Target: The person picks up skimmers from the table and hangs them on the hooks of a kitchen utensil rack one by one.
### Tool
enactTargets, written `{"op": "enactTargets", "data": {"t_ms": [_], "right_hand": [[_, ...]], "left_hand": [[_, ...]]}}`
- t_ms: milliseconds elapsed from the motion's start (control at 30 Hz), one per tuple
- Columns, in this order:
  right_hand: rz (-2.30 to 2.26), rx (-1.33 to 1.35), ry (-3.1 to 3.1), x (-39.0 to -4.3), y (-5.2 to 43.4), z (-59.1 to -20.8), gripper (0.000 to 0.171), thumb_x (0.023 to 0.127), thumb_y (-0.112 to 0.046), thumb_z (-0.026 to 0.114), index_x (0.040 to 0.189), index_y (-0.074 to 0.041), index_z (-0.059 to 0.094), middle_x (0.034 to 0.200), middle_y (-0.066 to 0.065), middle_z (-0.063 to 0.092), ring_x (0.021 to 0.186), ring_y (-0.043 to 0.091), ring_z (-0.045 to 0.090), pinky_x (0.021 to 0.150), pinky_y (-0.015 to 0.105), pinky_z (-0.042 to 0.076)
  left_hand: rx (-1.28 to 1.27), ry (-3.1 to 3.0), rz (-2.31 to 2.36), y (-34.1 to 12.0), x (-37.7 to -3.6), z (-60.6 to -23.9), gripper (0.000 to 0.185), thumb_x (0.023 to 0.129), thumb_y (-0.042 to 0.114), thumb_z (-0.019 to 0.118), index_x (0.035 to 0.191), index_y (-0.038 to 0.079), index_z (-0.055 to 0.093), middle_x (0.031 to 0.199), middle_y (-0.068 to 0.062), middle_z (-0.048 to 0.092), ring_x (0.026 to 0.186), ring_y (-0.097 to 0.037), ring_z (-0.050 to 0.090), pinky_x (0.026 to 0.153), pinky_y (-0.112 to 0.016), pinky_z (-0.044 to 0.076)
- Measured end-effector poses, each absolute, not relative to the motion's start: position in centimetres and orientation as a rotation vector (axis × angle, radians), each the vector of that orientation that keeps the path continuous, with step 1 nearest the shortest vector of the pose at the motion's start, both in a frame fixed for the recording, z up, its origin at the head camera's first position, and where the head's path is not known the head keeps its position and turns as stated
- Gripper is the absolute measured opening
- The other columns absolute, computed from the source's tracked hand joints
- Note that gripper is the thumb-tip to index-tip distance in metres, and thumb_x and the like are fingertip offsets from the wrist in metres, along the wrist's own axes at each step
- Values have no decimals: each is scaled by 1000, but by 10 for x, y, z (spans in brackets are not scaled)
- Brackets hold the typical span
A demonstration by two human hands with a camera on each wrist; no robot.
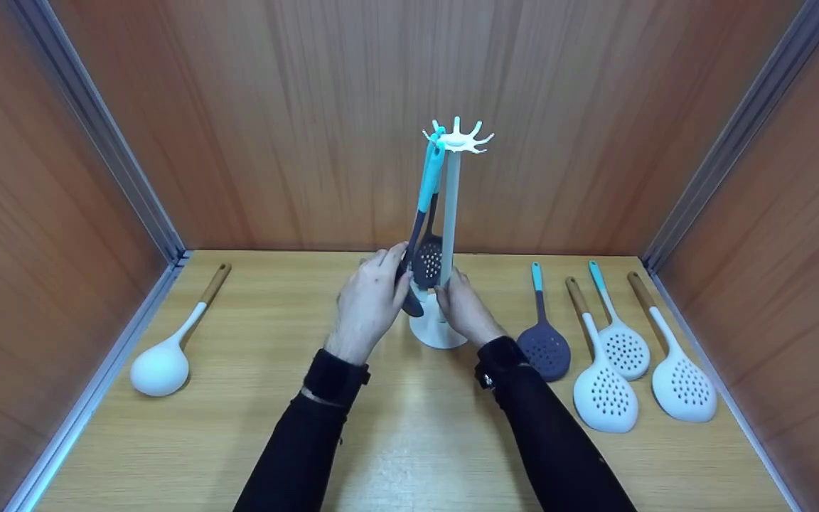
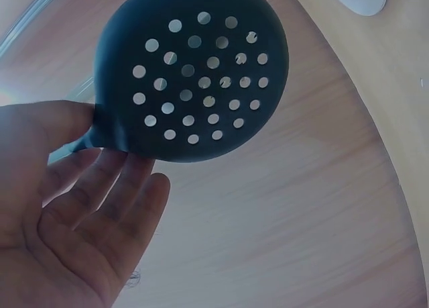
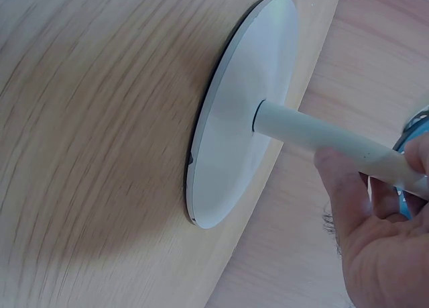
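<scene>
- Skimmer [image 1: 426, 262], dark with a teal handle, hangs from the rack [image 1: 450, 213] at frame centre; a second dark tool hangs beside it.
- Your left hand [image 1: 369, 302] touches its perforated head with fingers nearly straight, thumb at the neck.
- Your right hand [image 1: 463, 307] curls round the rack's pole just above the base.
- It looks light and slightly flexible, probably silicone; judge the neck the firmest hold.
- Rack looks top-heavy, so keep it steadied.
</scene>
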State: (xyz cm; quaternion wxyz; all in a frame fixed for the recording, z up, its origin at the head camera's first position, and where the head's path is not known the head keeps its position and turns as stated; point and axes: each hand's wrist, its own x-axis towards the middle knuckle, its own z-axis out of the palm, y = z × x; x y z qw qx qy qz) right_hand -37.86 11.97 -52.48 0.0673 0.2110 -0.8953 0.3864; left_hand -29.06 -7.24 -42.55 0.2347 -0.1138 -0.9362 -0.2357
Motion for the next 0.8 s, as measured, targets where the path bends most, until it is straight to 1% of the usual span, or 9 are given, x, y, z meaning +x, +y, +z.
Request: {"op": "enactTargets", "data": {"t_ms": [233,333,500,667,800], "right_hand": [[1162,659,-2681,-380,120,-526,46,119,0,57,164,9,51,153,32,71,147,51,67,132,65,53],[1171,654,-2681,-379,120,-526,44,119,0,58,162,9,52,149,32,72,144,51,67,130,65,54],[1188,620,-2701,-377,122,-526,42,119,-2,58,160,8,53,147,34,71,145,52,67,127,66,57],[1205,576,-2745,-378,121,-526,44,120,-4,58,162,7,51,150,35,68,147,51,67,126,64,58],[1209,543,-2783,-379,120,-525,47,121,-5,57,166,5,49,155,34,67,150,49,66,128,61,58]], "left_hand": [[-330,-2603,-661,-75,-291,-429,49,118,24,72,164,7,65,135,-17,82,116,-34,82,93,-51,73],[-343,-2599,-655,-77,-291,-431,50,118,24,72,164,7,65,140,-17,81,121,-35,82,97,-53,73],[-368,-2555,-629,-80,-290,-435,49,116,22,75,162,6,66,145,-18,81,130,-38,82,104,-55,72],[-370,-2531,-624,-85,-291,-438,48,115,22,76,160,6,67,147,-19,81,131,-40,81,104,-56,72],[-347,-2533,-626,-90,-292,-438,48,114,23,77,159,6,68,143,-19,82,129,-40,82,101,-57,72]]}}
